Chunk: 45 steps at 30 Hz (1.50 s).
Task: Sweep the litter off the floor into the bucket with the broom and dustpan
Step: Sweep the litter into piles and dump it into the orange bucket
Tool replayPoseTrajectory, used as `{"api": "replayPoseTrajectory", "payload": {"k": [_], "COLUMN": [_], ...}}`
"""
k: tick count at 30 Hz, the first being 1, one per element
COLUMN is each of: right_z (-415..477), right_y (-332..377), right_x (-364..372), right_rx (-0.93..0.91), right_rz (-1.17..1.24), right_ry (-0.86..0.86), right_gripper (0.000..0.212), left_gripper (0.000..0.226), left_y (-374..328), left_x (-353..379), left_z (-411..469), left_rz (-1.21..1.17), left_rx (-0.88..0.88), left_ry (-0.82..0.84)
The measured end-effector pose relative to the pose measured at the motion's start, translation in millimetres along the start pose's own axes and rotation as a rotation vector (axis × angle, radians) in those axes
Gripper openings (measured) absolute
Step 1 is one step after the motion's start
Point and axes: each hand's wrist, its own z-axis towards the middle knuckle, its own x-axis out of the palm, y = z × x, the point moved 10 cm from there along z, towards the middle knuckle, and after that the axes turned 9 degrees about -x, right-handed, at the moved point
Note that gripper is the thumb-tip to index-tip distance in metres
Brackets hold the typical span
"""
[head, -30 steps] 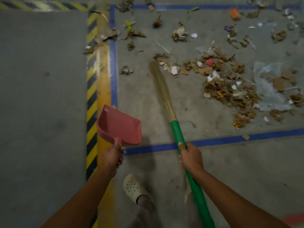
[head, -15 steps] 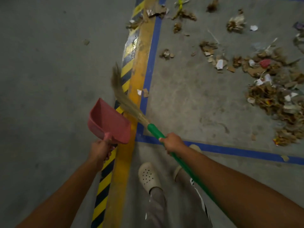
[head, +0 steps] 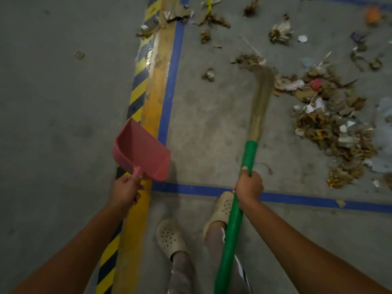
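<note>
Okay, head view. Left hand [head: 125, 192] grips the thin handle of the pink dustpan [head: 142, 151], fingers curled round it. The pan is tilted, mouth facing far-left, and sits over the yellow stripe [head: 157, 88] and the blue tape [head: 169, 92] beside it; it looks held off the floor [head: 53, 102].

Right hand [head: 249, 187] is clamped round the green handle of the broom [head: 248, 158], thumb pointing up the shaft. Hands are well apart, one tool each. The broom runs from the near edge up toward the far side, in the middle of the scene. Its bristles [head: 262, 92] are blurred and bend left at the tip, which is just beside some brown scraps.

Litter [head: 331, 128] is mostly one brown pile with white bits, right of the bristles, inside the taped corner. Looser bits lie further off, some on the black-and-yellow hazard stripe [head: 137, 81] at the far end. One scrap [head: 79, 55] lies alone on the far-left floor.

Two pale clogs [head: 169, 238] are near, the right one touching the near tape line.
</note>
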Motion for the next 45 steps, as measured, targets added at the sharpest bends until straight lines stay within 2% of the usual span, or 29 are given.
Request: {"api": "replayPoseTrajectory", "payload": {"k": [4,7,9,11,14,18,21,24,29,35,40,45], "right_z": [-1.3,13.6,32.5,58.3,98.4,130.1,130.3,124.1,110.8,103.9,90.2,54.7], "right_y": [21.4,31.2,26.2,11.5,-21.3,-66.3,-81.4,-83.2,-62.4,-4.8,56.7,126.2], "right_x": [15.8,30.6,36.2,29.0,1.5,-58.8,-110.6,-147.1,-166.7,-151.1,-120.0,-65.3], "right_rx": [-0.159,-0.211,-0.193,-0.11,0.088,0.304,0.329,0.258,0.173,0.073,0.055,0.015], "right_rz": [-0.079,-0.247,-0.316,-0.283,-0.059,0.23,0.336,0.378,0.359,0.296,0.297,0.294], "right_ry": [0.222,0.412,0.525,0.553,0.456,0.17,-0.025,-0.113,-0.089,-0.04,0.032,0.077], "right_gripper": [0.041,0.04,0.044,0.046,0.045,0.044,0.041,0.038,0.033,0.037,0.038,0.038], "left_gripper": [0.037,0.037,0.034,0.034,0.036,0.041,0.044,0.043,0.043,0.046,0.047,0.047], "left_y": [-24.5,-47.7,-66.4,-84.8,-110.7,-138.9,-151.6,-162.8,-185.1,-204.1,-203.7,-203.0], "left_x": [27.0,50.7,68.3,87.5,119.4,166.5,199.3,226.9,251.8,238.9,195.2,113.6], "left_z": [-4.9,-7.8,-7.4,-5.1,-5.2,-18.3,-27.5,-39.2,-62.1,-52.6,-17.7,29.4], "left_rz": [0.039,0.082,0.114,0.144,0.21,0.264,0.291,0.29,0.284,0.248,0.169,0.093], "left_rx": [0.02,0.036,0.068,0.099,0.133,0.157,0.156,0.152,0.181,0.19,0.136,0.094], "left_ry": [0.015,0.016,0.021,0.024,0.032,0.091,0.121,0.147,0.176,0.171,0.213,0.231]}}
